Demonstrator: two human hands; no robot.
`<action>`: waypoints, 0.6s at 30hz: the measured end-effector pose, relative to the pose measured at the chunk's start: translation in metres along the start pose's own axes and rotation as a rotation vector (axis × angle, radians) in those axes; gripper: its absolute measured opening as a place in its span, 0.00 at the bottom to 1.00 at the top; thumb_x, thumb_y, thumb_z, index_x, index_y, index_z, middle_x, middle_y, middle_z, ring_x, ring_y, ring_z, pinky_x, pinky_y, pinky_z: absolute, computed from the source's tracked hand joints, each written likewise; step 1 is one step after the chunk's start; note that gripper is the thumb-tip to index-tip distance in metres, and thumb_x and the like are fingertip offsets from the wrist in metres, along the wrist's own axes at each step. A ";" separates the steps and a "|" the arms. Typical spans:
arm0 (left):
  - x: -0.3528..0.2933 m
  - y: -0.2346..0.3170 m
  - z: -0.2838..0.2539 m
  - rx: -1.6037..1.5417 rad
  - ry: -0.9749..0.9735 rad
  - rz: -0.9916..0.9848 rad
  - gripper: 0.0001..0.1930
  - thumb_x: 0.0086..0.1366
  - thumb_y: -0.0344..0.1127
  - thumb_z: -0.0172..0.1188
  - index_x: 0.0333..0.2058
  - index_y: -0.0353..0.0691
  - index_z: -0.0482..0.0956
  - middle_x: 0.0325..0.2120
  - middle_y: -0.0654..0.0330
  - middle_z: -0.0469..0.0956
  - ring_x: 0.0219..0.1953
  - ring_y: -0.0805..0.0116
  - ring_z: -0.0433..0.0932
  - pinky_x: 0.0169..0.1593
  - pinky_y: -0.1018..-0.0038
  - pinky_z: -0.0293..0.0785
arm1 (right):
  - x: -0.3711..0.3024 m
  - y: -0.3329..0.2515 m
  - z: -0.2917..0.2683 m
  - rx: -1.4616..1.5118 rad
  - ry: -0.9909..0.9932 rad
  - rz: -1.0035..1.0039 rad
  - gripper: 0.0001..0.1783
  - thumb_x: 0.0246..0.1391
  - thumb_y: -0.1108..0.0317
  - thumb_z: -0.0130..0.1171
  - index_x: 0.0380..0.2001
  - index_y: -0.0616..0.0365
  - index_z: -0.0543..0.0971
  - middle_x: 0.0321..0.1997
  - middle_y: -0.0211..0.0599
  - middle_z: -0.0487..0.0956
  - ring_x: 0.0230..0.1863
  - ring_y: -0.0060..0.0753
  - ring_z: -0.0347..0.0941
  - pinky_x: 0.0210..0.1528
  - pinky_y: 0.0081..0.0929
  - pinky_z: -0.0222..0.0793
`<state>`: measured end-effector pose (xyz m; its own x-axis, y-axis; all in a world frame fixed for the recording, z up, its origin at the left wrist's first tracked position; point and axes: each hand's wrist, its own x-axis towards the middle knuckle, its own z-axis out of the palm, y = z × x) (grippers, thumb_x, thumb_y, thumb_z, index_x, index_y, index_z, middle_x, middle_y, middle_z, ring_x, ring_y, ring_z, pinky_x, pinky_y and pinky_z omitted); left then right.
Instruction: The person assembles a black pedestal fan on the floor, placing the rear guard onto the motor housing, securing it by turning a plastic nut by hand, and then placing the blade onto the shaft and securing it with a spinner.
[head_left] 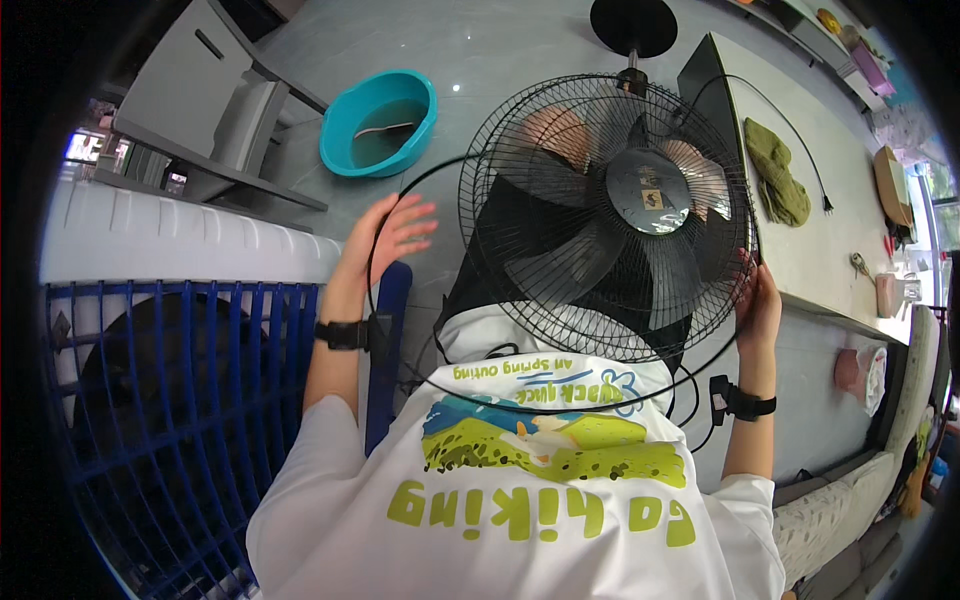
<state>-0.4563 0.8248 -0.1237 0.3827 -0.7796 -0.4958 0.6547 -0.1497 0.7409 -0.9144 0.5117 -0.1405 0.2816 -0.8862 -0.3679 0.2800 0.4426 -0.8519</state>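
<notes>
A black fan head [570,270] with a wire guard leans over my lap, its blades and round hub showing through the wires. A thin black hoop [480,402] hangs loosely around the guard's near-left side, over my white shirt. On the left, my left hand [393,238] is open with its fingers spread, the hoop crossing by its thumb and palm. My right hand [760,300] has its fingers curled at the guard's right edge, where the hoop meets the guard; part of its grip is hidden. The fan's round base [635,25] stands beyond.
A turquoise basin [335,150] with water stands on the floor at far left, near a grey chair [185,85]. A blue slatted crate [180,400] is close on my left. The table [800,255] at right bears a green cloth [775,172] and a black power cord [800,130].
</notes>
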 end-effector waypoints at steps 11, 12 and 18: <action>0.047 0.047 0.031 0.363 0.323 0.605 0.18 0.70 0.44 0.49 0.47 0.37 0.79 0.23 0.66 0.70 0.22 0.80 0.65 0.26 0.80 0.64 | 0.004 -0.006 0.022 -0.257 -0.017 -0.239 0.23 0.66 0.64 0.47 0.61 0.63 0.67 0.57 0.36 0.74 0.52 0.27 0.73 0.53 0.26 0.69; 0.056 0.049 0.041 0.360 0.273 0.510 0.19 0.70 0.44 0.49 0.51 0.38 0.76 0.25 0.66 0.71 0.22 0.79 0.65 0.24 0.79 0.63 | 0.006 -0.007 0.022 -0.258 -0.018 -0.235 0.23 0.66 0.64 0.47 0.61 0.63 0.67 0.57 0.36 0.74 0.52 0.27 0.73 0.53 0.26 0.69; 0.069 0.018 0.050 0.532 0.128 0.150 0.30 0.70 0.42 0.48 0.65 0.35 0.55 0.37 0.59 0.76 0.30 0.74 0.73 0.27 0.78 0.69 | -0.003 -0.003 0.022 -0.290 0.034 -0.168 0.23 0.68 0.62 0.43 0.63 0.59 0.65 0.60 0.33 0.72 0.51 0.27 0.75 0.47 0.24 0.72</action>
<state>-0.4507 0.7376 -0.1214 0.5439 -0.7412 -0.3935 0.1805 -0.3546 0.9174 -0.8959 0.5161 -0.1281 0.2217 -0.9496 -0.2216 0.0458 0.2372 -0.9704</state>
